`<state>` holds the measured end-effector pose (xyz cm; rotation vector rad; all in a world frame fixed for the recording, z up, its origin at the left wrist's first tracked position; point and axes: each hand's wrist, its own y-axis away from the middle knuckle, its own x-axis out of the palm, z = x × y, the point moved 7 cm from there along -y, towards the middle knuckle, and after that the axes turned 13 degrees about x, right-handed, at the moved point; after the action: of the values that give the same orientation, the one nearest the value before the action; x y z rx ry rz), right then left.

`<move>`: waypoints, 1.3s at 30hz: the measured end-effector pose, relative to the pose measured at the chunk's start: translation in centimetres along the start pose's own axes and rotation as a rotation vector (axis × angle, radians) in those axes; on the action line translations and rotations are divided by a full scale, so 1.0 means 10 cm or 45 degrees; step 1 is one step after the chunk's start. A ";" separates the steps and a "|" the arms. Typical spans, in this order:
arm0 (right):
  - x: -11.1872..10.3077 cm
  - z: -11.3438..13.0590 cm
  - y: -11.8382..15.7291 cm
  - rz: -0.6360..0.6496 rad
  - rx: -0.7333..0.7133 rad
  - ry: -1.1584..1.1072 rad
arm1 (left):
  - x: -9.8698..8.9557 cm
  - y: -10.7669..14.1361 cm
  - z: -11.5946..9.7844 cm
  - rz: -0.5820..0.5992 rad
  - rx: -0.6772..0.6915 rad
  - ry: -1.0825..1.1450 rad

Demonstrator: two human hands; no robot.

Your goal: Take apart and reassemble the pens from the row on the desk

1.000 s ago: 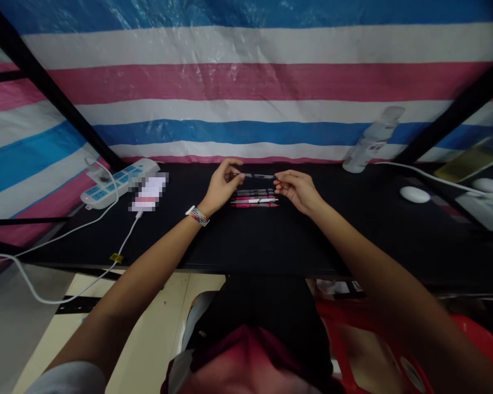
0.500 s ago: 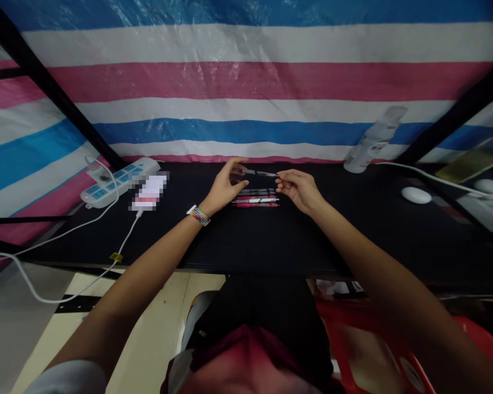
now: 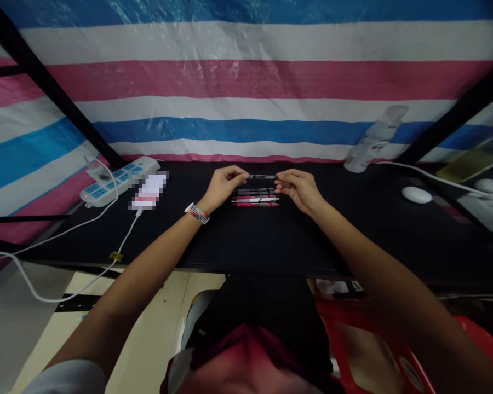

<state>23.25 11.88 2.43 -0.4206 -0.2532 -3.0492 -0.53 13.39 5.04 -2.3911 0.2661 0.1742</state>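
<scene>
A dark, partly clear pen (image 3: pixel 263 177) lies level between my two hands. Its left end is pinched in the fingers of my left hand (image 3: pixel 227 183), which has a colourful woven band at the wrist. The thumb and fingers of my right hand (image 3: pixel 298 187) close on its right end. Just nearer to me, several pens lie side by side on the black table (image 3: pixel 263 241): dark ones at the back, then a white and pink pen (image 3: pixel 257 200), and a red pen (image 3: pixel 255 204) in front.
At the left are a white power strip (image 3: pixel 121 180), a blurred-out phone (image 3: pixel 151 190) on a white cable (image 3: pixel 127 238). A clear bottle (image 3: pixel 373 141) stands at the back right, near a white oval object (image 3: pixel 416 195). A striped sheet (image 3: pixel 246 82) hangs behind.
My left hand's fingers have closed on the left end of the pen, where they were spread before. The pen now lies more level; my right hand has hardly moved.
</scene>
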 end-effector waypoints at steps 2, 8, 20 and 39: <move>0.00 0.00 0.00 0.004 0.012 -0.017 | -0.01 0.00 -0.02 -0.022 0.017 -0.005; 0.11 -0.02 0.07 0.248 0.200 -0.207 | -0.02 0.00 -0.04 -0.078 0.029 0.005; 0.08 -0.02 0.04 0.223 0.135 -0.187 | 0.05 0.02 -0.07 -0.052 -0.011 0.068; 0.07 -0.01 0.06 0.191 0.102 -0.292 | 0.06 0.02 -0.07 -0.025 -0.013 0.088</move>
<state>22.55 11.27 2.64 -0.7483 -0.3361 -2.8328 0.03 12.67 5.27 -2.4123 0.2744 0.0840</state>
